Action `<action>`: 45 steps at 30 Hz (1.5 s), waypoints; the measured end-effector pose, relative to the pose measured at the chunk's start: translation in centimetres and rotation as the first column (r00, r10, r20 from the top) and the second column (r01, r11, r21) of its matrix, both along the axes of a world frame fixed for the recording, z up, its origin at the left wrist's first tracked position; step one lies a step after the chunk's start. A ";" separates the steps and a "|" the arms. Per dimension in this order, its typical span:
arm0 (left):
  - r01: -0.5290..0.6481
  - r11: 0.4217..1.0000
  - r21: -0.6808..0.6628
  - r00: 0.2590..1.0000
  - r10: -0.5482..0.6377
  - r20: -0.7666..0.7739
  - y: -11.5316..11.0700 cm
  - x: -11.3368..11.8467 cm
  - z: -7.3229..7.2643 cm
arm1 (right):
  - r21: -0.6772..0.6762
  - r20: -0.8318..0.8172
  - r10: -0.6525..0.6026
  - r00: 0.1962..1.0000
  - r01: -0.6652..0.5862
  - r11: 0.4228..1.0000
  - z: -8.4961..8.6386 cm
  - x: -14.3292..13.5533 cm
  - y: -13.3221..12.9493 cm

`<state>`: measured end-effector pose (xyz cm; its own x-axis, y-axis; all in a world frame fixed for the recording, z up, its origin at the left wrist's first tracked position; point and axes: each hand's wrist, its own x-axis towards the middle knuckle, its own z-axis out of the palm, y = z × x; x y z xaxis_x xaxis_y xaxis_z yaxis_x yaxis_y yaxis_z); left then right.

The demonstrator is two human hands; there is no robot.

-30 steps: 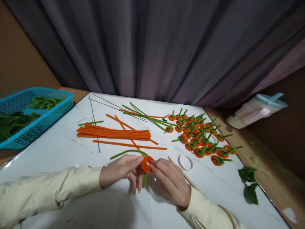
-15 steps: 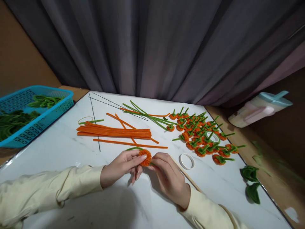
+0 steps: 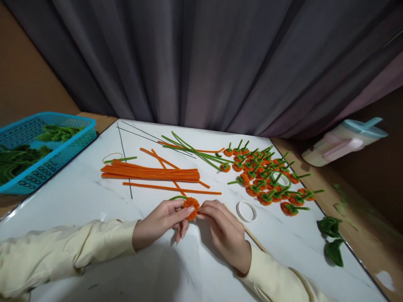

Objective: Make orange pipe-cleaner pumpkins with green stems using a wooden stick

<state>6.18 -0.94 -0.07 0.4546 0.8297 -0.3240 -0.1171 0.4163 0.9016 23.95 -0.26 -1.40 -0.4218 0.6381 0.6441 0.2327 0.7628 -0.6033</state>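
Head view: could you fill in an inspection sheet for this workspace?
Surface: white marbled top, shadowed at the near side.
Things in hand: pleated orange disc.
Materials: orange strip bundle; stalked orange pieces clustered at right.
Clutter: white ring beside a wooden stick; thin dark rods; two dark green pieces near the right edge.
Hands: left hand grips the disc, thumb on its face; right hand has fingertips at its edge, exact pinch unclear.
Cables: nothing seen.
Surroundings: blue basket holding green pieces, left; lidded tumbler, right; grey curtain behind.
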 end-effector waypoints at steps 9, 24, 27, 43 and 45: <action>0.041 0.998 0.055 0.997 -0.037 -0.068 0.0 0.0 -0.3 | -0.030 0.016 0.020 1.000 -0.019 0.999 -0.3 0.0 0.2; 0.069 0.997 0.027 0.997 -0.068 -0.021 0.4 -0.2 -0.2 | 0.076 0.074 -0.011 0.997 0.006 0.997 -0.4 0.3 0.4; 0.073 0.997 0.021 0.997 -0.073 -0.017 0.4 -0.4 -0.5 | 0.080 0.100 -0.012 0.995 0.004 0.997 -0.5 0.3 0.4; 0.154 0.987 0.037 0.967 -0.143 -0.209 0.2 -0.5 0.1 | 0.129 0.420 0.079 0.904 -0.146 0.981 1.2 1.0 1.1; 0.160 0.966 0.202 0.928 -0.078 -0.363 -0.1 -0.8 0.3 | 0.162 0.429 0.055 0.902 -0.137 0.977 1.1 1.2 1.1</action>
